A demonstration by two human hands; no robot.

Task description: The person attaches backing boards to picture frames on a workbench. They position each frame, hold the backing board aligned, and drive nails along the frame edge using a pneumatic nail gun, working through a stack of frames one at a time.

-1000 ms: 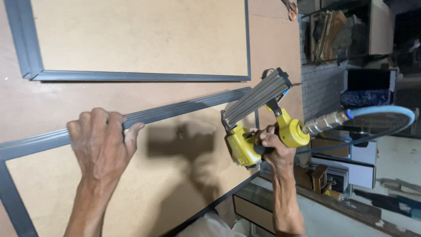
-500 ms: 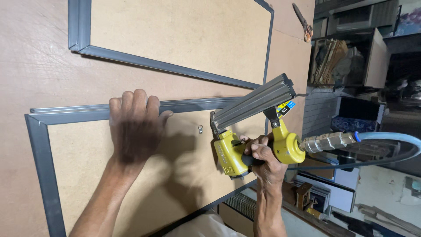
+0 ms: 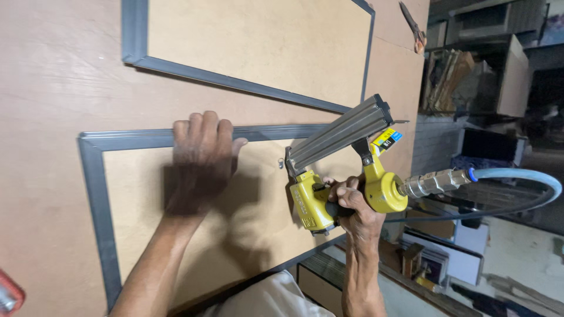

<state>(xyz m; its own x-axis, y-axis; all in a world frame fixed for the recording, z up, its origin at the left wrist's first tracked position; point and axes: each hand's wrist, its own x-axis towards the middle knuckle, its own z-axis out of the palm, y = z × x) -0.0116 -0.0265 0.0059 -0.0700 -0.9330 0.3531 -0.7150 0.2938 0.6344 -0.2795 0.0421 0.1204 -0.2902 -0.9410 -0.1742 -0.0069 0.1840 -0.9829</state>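
My left hand (image 3: pixel 200 158) lies flat on the brown board (image 3: pixel 47 88), its fingers over the top strip of a grey moulding frame (image 3: pixel 94 194). My right hand (image 3: pixel 352 208) grips a yellow pneumatic nail gun (image 3: pixel 346 176) by its handle. The gun's grey magazine slants up to the right, and its nose sits just right of my left hand, near the same strip. A pale blue air hose (image 3: pixel 517 179) runs from the gun's metal fitting off to the right.
A second grey moulding frame (image 3: pixel 247 82) lies higher on the board. Scissors or pliers (image 3: pixel 414 26) rest near the board's top right corner. A red object (image 3: pixel 9 293) shows at the bottom left. Stacked boards, boxes and shelves crowd the right side.
My left hand has slid left along the grey strip toward the frame's corner. The nail gun followed it leftward, and the view shifted so the frame's left side is now seen.
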